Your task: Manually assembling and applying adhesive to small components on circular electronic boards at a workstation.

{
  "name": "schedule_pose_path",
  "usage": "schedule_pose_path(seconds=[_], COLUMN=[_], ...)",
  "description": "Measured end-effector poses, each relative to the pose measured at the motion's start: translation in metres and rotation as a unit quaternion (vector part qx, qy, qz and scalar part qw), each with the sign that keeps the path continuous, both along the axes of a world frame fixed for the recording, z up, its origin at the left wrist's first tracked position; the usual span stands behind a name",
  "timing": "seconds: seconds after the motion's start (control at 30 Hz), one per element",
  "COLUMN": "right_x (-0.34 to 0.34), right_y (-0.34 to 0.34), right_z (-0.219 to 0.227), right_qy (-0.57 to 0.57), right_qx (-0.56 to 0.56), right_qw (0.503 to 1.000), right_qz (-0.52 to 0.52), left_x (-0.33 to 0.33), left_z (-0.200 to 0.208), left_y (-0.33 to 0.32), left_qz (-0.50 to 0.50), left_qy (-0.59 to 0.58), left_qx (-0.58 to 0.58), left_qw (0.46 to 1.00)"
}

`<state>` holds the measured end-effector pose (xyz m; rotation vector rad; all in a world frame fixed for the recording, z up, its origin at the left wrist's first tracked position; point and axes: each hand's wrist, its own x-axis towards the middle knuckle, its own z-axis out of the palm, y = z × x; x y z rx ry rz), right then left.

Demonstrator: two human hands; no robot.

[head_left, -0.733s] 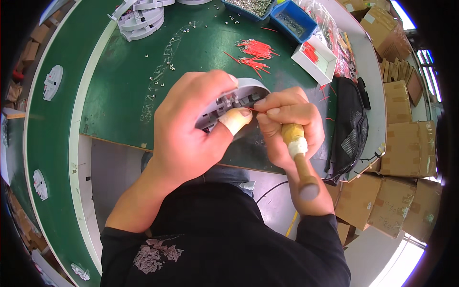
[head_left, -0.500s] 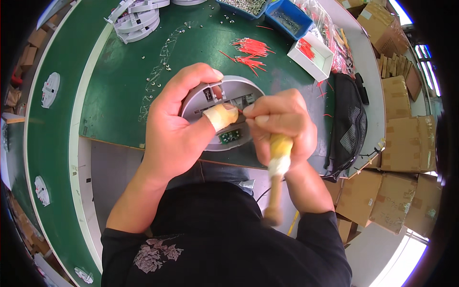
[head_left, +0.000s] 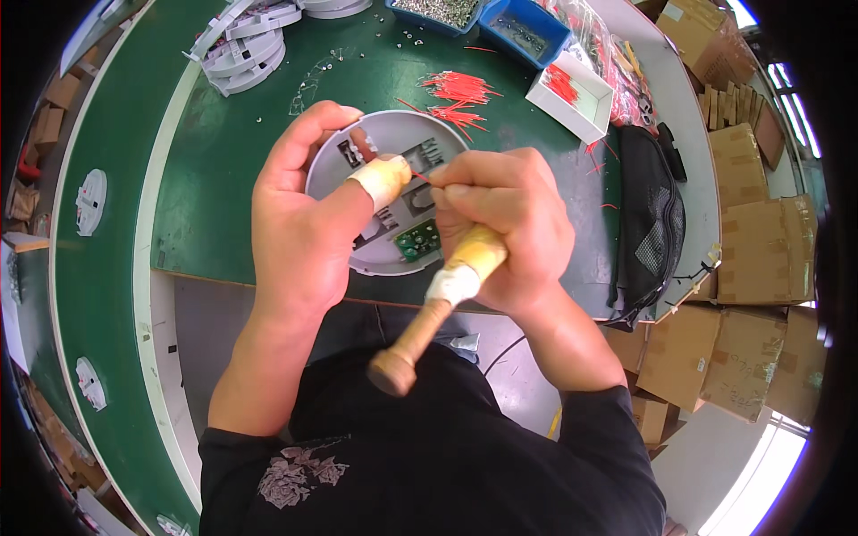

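My left hand (head_left: pixel 308 228) grips a round grey plastic housing (head_left: pixel 393 132) by its left side. Tape is wrapped round that thumb, which presses inside the housing. A small green circuit board (head_left: pixel 417 241) sits in the housing's lower part, with slots and clips around it. My right hand (head_left: pixel 518 210) is closed at the housing's right edge. Between its thumb and forefinger it pinches a thin red wire (head_left: pixel 419 176), which runs toward the left thumb. The same palm holds a wooden-handled tool (head_left: pixel 418 337) bound with yellow and white tape; its working end is hidden.
Loose red wires (head_left: pixel 460 87) lie on the green table (head_left: pixel 214 214). Beyond them stand blue bins (head_left: pixel 527 37) of small metal parts and a white box (head_left: pixel 576 103). Grey housings (head_left: pixel 246 58) are stacked far left. A black bag (head_left: pixel 651 223) lies at right.
My left hand and the housing have shifted left and slightly up. My right hand has turned, and the tool's handle has swung to the left. More of the housing's inside and the wire shows.
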<state>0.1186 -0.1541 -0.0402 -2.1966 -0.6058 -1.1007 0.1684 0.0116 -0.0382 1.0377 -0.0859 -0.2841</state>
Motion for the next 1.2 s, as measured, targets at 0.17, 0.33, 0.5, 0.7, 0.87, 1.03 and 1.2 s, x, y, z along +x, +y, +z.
schedule_pose_path(seconds=[0.17,0.33,0.5,0.7,0.87,1.03,1.2], right_x=[-0.001,0.008,0.018,0.09,0.153,0.198,0.209], right_y=[0.004,-0.009,-0.015,-0.036,-0.024,-0.019,-0.013], right_z=[0.005,0.013,0.051,0.038,0.025,0.004,-0.007], right_qy=[0.096,0.255,0.366,0.128,0.052,0.096,0.164], right_qx=[-0.023,0.054,0.312,0.366,0.517,0.524,0.487], right_qw=[0.993,0.965,0.877,0.915,0.845,0.828,0.841], right_qz=[-0.059,-0.034,-0.01,0.114,0.125,0.173,0.167], left_x=[0.008,0.018,0.035,0.053,0.049,0.034,0.006], left_z=[-0.01,-0.03,-0.047,-0.058,-0.065,-0.064,-0.064], left_y=[0.009,0.019,0.019,0.0,-0.026,-0.029,-0.016], left_qz=[0.023,0.055,0.177,0.249,0.168,0.079,0.039], left_qy=[-0.035,-0.022,-0.221,-0.57,-0.643,-0.647,-0.605], left_qx=[0.06,0.071,0.166,0.324,0.384,0.427,0.447], left_qw=[0.997,0.996,0.945,0.713,0.64,0.626,0.658])
